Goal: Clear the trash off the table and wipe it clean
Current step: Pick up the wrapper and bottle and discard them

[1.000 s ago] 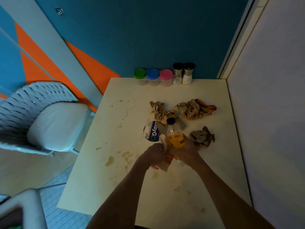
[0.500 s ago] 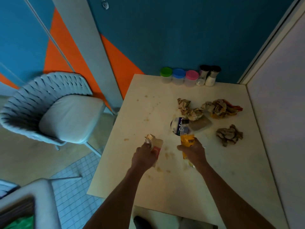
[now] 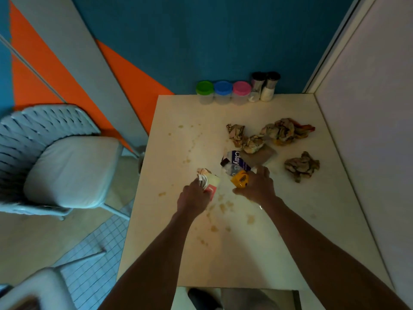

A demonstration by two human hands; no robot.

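L hand (image 3: 194, 196) is clenched round a small crumpled carton (image 3: 209, 181), held just above the table (image 3: 257, 253), near its 9 o'clock edge. R hand (image 3: 257, 186) grips a tilted bottle (image 3: 237, 174) w/ orange liquid low in it, neck pointing to about 10 o'clock; fingers (image 3: 262, 172) spread over its body and seem to reach toward the purple-and-white cup (image 3: 234, 161) lying on its side just beyond, at 12 from the hand. Can't tell if they touch it.

Rest of the trash: two paper wads (image 3: 243, 137) at 12 o'clock of the cup, one on a flat brown cardboard piece (image 3: 261, 156); a bigger wad w/ red and yellow (image 3: 288, 130) at 1 o'clock; another wad (image 3: 301, 166) at 3 o'clock of the R hand. Jars and shakers (image 3: 239, 90) at the far edge prob. stay.

To do this step well, imo: keep the bottle neck up, cap state unclear, so it could dribble. Pinch the cup w/ spare fingers only if grip stays firm; else take it in a 2nd trip. Carry both loads off the L side, low over the table. Stains (image 3: 223, 206) near the hands need wiping after; no cloth in view.
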